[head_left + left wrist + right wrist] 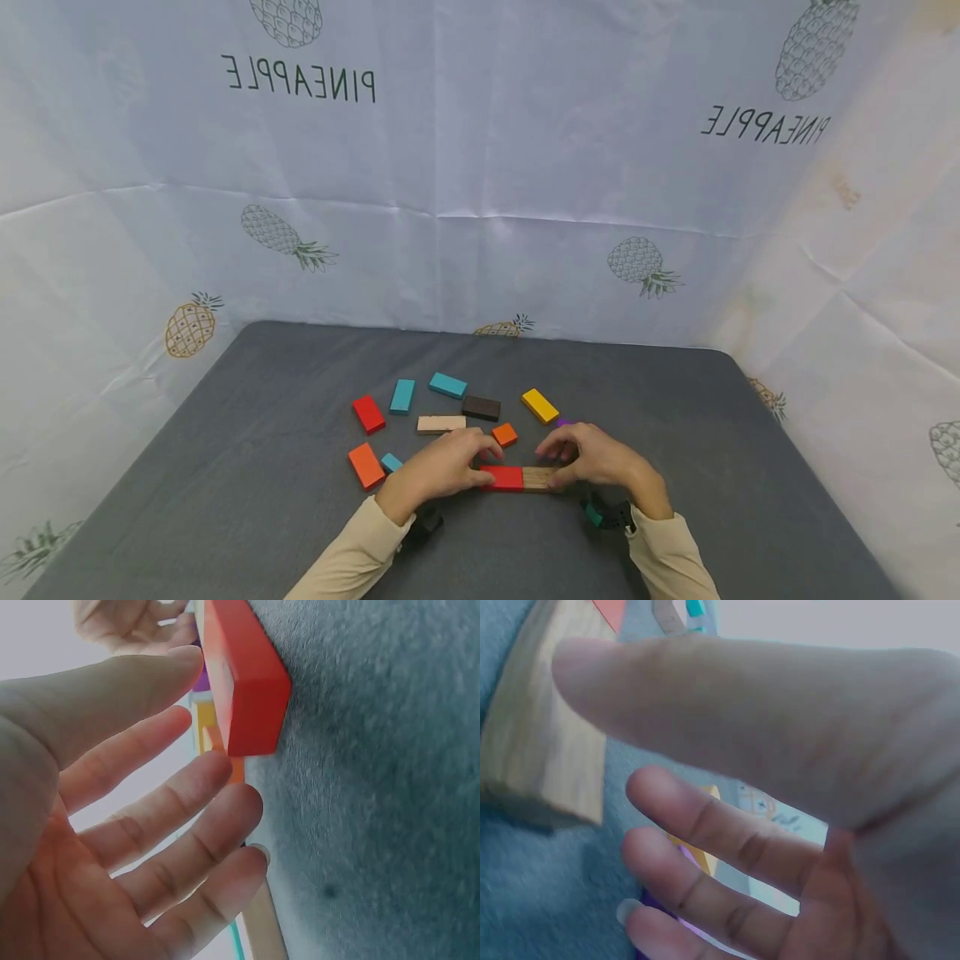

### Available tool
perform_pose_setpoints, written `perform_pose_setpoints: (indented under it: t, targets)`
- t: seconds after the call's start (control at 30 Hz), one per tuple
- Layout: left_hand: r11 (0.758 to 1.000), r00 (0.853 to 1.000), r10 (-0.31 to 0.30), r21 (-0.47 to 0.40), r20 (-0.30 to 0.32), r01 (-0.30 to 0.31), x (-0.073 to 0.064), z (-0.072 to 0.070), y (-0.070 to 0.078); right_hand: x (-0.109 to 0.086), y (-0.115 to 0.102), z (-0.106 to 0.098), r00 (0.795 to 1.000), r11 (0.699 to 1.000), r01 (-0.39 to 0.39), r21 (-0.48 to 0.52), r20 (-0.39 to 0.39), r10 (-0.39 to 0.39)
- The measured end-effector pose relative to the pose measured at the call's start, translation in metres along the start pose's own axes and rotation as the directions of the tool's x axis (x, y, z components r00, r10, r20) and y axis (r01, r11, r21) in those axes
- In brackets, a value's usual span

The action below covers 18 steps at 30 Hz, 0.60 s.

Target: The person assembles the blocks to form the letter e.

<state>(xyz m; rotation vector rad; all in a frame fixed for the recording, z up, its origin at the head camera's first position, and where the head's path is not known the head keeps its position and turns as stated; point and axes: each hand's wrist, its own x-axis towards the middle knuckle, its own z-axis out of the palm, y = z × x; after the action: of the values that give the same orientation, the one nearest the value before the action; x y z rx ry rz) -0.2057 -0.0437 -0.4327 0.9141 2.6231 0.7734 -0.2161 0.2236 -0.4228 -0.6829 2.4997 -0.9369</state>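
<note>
Two blocks, a red block [502, 478] and a wooden block [537, 479], are lying end to end on the dark table [225, 467], forming one short row between the hands. The left hand [444, 468] is arching over the red block's outer end, its fingers spreading loosely and its thumb pointing at the block's upper edge; the right hand [600, 457] is matching it at the wooden block, thumb lying across the top face in the wrist view, fingers standing apart. Neither hand is clearly pinching anything, and I cannot tell whether either thumb is touching. The step in hand appears to be lining up this pair, whose ends are meeting closely. The next move is probably calling for a light squaring push from both ends, or a clean release that leaves the joint undisturbed. Just beyond the row, a small orange block [505, 434] is lying nearest, while a pale plank [438, 424], a dark brown block [481, 407] and a yellow block [540, 406] are sitting farther back.
</note>
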Motion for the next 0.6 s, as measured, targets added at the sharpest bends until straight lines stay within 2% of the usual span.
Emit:
perform_pose_setpoints:
  t: [0.1,0.2,0.3,0.43,0.6]
  targets:
    - [0.997,1.000,0.016,0.071,-0.008,-0.015,0.000,0.004,0.005,-0.003,0.003,-0.005,0.999,0.999,0.006,-0.034,-0.050,-0.008]
    - [0.985,0.997,0.062,0.166,-0.035,-0.056,0.000,0.007,0.013,-0.006,0.007,-0.009,0.993,0.998,0.011,-0.063,-0.117,-0.018]
    - [0.967,0.992,0.110,0.237,-0.065,-0.092,-0.001,0.010,0.018,-0.008,0.011,-0.011,0.981,0.998,0.005,-0.069,-0.191,-0.018]
    - [0.950,0.986,0.144,0.291,-0.082,-0.115,-0.001,0.013,0.024,-0.010,0.016,-0.013,0.960,0.998,-0.029,-0.063,-0.278,0.010]
    - [0.908,0.982,0.176,0.395,-0.061,-0.138,-0.003,0.020,0.033,-0.013,0.022,-0.015,0.941,0.995,-0.076,-0.068,-0.334,0.049]
